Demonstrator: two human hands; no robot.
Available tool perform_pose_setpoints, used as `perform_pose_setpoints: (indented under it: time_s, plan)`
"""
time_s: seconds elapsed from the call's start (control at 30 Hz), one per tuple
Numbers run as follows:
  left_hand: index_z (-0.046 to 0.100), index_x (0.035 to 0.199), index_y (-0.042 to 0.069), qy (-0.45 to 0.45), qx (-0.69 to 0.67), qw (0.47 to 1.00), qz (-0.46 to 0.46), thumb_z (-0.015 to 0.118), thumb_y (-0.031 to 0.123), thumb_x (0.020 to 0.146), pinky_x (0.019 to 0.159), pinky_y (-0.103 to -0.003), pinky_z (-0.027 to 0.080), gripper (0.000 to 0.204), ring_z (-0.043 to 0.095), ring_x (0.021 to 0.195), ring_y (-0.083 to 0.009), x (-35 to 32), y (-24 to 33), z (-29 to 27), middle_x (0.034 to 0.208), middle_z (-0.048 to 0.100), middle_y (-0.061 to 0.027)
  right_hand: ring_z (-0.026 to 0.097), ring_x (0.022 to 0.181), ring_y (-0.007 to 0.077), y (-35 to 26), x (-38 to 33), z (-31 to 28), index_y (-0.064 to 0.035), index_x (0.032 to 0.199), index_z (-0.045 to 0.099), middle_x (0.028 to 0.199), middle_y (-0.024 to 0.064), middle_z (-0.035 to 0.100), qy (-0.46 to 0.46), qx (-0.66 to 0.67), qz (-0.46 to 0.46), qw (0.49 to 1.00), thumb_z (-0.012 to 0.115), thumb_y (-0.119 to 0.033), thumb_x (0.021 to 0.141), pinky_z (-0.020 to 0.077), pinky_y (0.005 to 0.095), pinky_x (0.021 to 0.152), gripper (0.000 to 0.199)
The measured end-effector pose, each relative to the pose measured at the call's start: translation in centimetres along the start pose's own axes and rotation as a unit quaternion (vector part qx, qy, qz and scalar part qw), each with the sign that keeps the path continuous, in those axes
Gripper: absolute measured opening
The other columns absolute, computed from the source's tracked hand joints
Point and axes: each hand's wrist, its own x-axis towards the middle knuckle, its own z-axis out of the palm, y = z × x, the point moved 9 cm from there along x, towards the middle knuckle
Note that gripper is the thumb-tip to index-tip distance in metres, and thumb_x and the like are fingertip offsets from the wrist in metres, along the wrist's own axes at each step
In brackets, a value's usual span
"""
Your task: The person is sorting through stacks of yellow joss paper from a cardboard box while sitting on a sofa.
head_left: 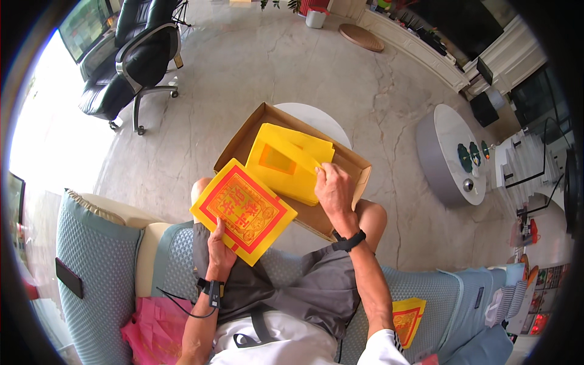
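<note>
My left hand (221, 250) is closed round the lower edge of a square pack of yellow joss paper (244, 210), printed with a red border and red and gold designs. The pack tilts above my left thigh, in front of the near left part of an open cardboard box (234, 141). In that box lies a stack of yellow joss paper (264, 173), its top bearing an orange square. Over the stack, my right hand (336, 191) pinches the right end of a yellow paper strip (291, 151). Whether the strip is a loose piece or a folded sheet edge is unclear.
Beneath the box shows a round white table (313, 121). Another yellow and red pack (409, 321) lies on the blue sofa (420, 292) to my right. A pink plastic bag (152, 328) and a phone (69, 277) are on my left. Farther off stands a black office chair (137, 64).
</note>
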Motion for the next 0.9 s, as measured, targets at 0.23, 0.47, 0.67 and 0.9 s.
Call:
perform_pose_setpoints:
  time_s: [0.23, 0.47, 0.67, 0.9]
  plan:
    - [0.048, 0.146, 0.005, 0.004, 0.002, 1.0, -0.014, 0.054, 0.034, 0.111, 0.108, -0.051, 0.053, 0.046, 0.061, 0.128, -0.0293, -0.4, 0.1, 1.3, 0.142, 0.061, -0.0112, 0.07, 0.084, 0.0333, -8.8, -1.7, -2.6, -0.0009, 0.096, 0.066, 0.094, 0.0147, 0.071, 0.024, 0.037, -0.141, 0.989, 0.066, -0.003, 0.093, 0.0587, 0.0418, 0.073, 0.003]
    - [0.05, 0.148, 0.008, -0.03, -0.015, 0.999, -0.032, 0.052, 0.055, 0.106, 0.112, -0.048, 0.048, 0.063, 0.059, 0.132, -0.0295, 0.0, -0.9, 1.2, 0.146, 0.061, -0.0103, 0.066, 0.092, 0.0273, -15.9, -9.3, 3.3, -0.0003, 0.098, 0.064, 0.104, 0.0142, 0.065, -0.14, -0.007, -0.249, 0.958, 0.066, -0.007, 0.081, 0.0579, 0.0352, 0.069, 0.018]
    - [0.05, 0.149, 0.01, -0.026, -0.017, 0.999, -0.044, 0.05, 0.065, 0.101, 0.11, -0.046, 0.048, 0.073, 0.058, 0.131, -0.0268, -0.1, -1.4, 0.8, 0.145, 0.06, -0.0084, 0.066, 0.093, 0.0304, -18.0, -11.3, 5.2, 0.0, 0.097, 0.064, 0.106, 0.0162, 0.064, -0.204, -0.005, -0.242, 0.948, 0.066, -0.004, 0.082, 0.0587, 0.038, 0.071, 0.015]
    - [0.047, 0.152, 0.013, -0.01, 0.017, 1.0, -0.023, 0.055, 0.064, 0.098, 0.115, -0.046, 0.046, 0.074, 0.056, 0.136, -0.0294, -0.6, -0.8, 0.8, 0.149, 0.059, -0.0097, 0.066, 0.095, 0.0336, -20.0, -11.9, 5.0, 0.0041, 0.101, 0.066, 0.116, 0.0212, 0.065, -0.222, -0.016, -0.258, 0.94, 0.066, -0.002, 0.084, 0.0591, 0.0401, 0.075, 0.018]
